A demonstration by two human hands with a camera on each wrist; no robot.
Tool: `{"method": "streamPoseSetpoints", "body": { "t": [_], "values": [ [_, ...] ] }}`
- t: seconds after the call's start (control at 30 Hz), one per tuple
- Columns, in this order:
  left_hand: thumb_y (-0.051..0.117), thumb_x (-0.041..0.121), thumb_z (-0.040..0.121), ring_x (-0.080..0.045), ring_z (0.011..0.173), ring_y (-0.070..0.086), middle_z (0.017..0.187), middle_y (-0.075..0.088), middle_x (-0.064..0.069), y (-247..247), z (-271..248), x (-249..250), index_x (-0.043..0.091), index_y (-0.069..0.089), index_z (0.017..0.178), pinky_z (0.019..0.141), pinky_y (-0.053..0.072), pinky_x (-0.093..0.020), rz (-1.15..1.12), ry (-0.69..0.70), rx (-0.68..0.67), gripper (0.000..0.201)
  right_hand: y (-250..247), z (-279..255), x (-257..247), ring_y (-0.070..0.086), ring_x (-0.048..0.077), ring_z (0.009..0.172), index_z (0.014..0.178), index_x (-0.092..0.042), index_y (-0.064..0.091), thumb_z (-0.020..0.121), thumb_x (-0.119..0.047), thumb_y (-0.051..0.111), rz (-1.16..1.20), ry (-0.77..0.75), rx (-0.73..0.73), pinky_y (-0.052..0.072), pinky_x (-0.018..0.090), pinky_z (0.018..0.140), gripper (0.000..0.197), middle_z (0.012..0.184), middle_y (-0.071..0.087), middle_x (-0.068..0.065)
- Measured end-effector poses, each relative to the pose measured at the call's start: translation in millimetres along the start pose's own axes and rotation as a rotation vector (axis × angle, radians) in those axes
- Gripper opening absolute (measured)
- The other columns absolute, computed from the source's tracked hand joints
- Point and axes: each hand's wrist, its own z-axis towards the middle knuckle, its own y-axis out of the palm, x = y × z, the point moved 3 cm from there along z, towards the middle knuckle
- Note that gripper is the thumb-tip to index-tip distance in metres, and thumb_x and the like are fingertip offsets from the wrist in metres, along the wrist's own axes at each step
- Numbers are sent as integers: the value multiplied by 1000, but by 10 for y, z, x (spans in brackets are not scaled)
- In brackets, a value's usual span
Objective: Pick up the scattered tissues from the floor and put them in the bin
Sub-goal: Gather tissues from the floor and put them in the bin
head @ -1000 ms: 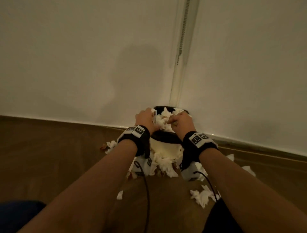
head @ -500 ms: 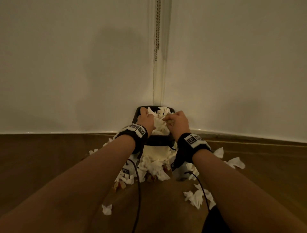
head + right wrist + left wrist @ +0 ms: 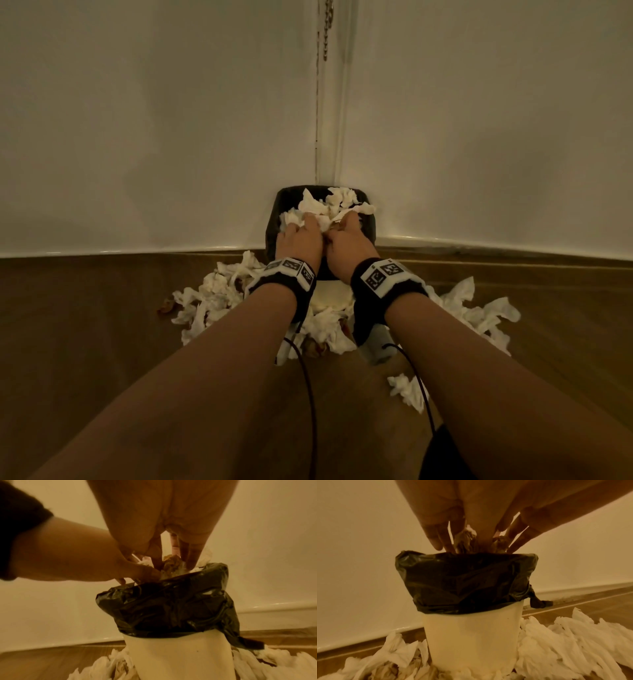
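Note:
A white bin [image 3: 330, 298] with a black liner [image 3: 274, 219] stands in the wall corner, heaped with white tissues [image 3: 337, 200]. My left hand [image 3: 301, 224] and right hand [image 3: 349, 228] sit side by side on top of that heap, fingers pointing down into it. In the left wrist view the left hand [image 3: 452, 540] has straight fingers with crumpled tissue [image 3: 464, 538] among them above the liner [image 3: 465, 581]. The right hand [image 3: 175, 557] likewise pushes straight fingers into the tissue [image 3: 173, 562]. More tissues lie on the floor left [image 3: 212, 298], right [image 3: 479, 308] and in front [image 3: 325, 329] of the bin.
Two pale walls meet just behind the bin, with a bead chain [image 3: 327, 31] hanging in the corner. The floor [image 3: 85, 325] is brown wood. One loose tissue [image 3: 407, 390] lies nearer to me on the right. Black cables [image 3: 308, 394] trail from my wrist bands.
Both hands have moved closer together over the bin and gone from curled around tissues to fingers stretched down into the heap. The view has shifted, so the bin now sits centred.

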Motion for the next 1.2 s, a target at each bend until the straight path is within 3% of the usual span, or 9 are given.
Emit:
{"method": "streamPoseSetpoints", "body": {
  "t": [0.13,0.23,0.33,0.43,0.57,0.73,0.83,1.0,1.2],
  "values": [
    [35,19,98,-29,111,49,134,44,-12,13,26,-64,8,40,130,88,41,-39,83,39,-56,34,116,-9,25,50,36,113,126,-11,52,92,-22,44,-138,19,-164,39,43,104,37,142,24,16],
    [39,19,97,-25,90,51,133,39,-8,-26,57,-69,11,43,130,75,39,-32,135,87,-126,34,162,-11,64,41,34,125,133,-18,46,90,-32,50,-251,-7,-193,23,46,112,46,138,32,13],
    [43,17,96,-28,103,55,124,50,-9,-84,51,-70,13,55,118,82,45,-37,233,113,-98,26,142,-9,23,47,30,121,132,-13,39,91,-22,50,-245,-21,-145,31,43,105,43,131,48,13],
    [42,17,96,-24,100,58,111,63,-7,-104,49,-65,17,63,109,82,42,-33,437,192,-79,25,113,-10,-5,57,33,108,124,-6,39,94,-10,44,-197,-15,-123,42,39,89,31,120,57,17],
    [41,14,95,-29,106,55,124,46,-11,-7,-3,-82,12,60,116,91,46,-37,442,235,-217,29,184,-22,-24,48,34,118,127,-4,49,93,-6,45,-227,-33,-225,43,40,98,34,136,38,17],
    [32,21,98,-28,101,57,116,55,-11,46,-61,-101,10,61,109,81,44,-35,466,290,-246,33,286,50,-7,49,26,118,117,-15,56,93,-17,46,-327,-60,-251,30,41,107,27,123,56,7],
    [28,22,99,-27,96,61,109,64,-10,89,-77,-129,10,57,109,77,43,-36,568,394,-225,34,329,102,20,57,23,109,107,-20,60,89,-23,50,-358,-46,-251,31,41,105,21,112,64,2],
    [17,32,98,-28,94,59,99,66,-7,133,8,-182,14,47,119,97,28,-45,466,290,-251,40,395,212,71,60,23,103,105,-25,62,87,-40,52,-384,-24,-240,36,40,98,25,106,66,0],
    [20,31,98,-27,91,59,94,65,-5,97,-40,-168,16,47,118,97,26,-44,405,281,-217,37,396,259,67,57,25,105,112,-26,58,85,-42,52,-323,16,-306,34,47,99,33,110,64,1]
  ]
}}
